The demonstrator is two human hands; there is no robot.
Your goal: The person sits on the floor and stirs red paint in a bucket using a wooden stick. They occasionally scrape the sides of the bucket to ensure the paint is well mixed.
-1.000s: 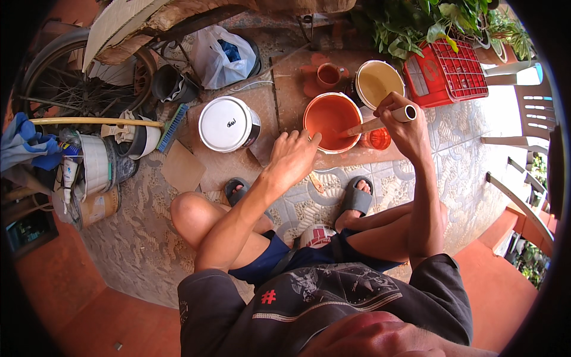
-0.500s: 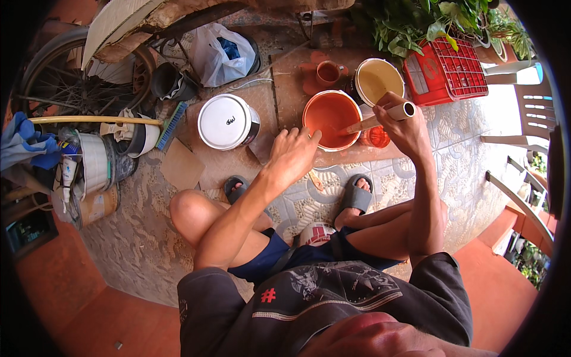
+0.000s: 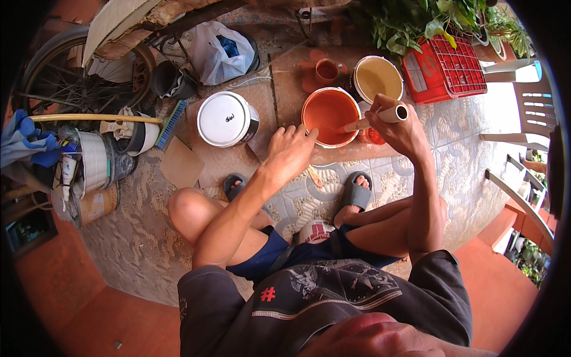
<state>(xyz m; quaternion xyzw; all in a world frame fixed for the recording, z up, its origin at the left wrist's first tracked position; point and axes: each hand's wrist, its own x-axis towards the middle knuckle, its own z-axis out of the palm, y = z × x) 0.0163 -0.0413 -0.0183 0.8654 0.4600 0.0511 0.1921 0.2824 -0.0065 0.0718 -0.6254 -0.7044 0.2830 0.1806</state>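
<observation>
His right hand [image 3: 397,126] grips a stick [image 3: 363,123] slanting down-left into the orange paint bucket [image 3: 329,113], the open left hand [image 3: 289,151] steadying its near rim.

Bright daylight, perhaps right-side glare

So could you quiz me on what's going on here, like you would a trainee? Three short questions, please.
1. True or false: the left hand rests at the rim of the orange paint bucket.
2. What does the right hand hold?
A. a tube-like stick dipped into the orange paint
B. a sponge
C. a spray can
3. What colour is the lid of the closed bucket to the left of the orange one?

Key
1. True.
2. A: the stick slants down into the paint.
3. White.
</observation>
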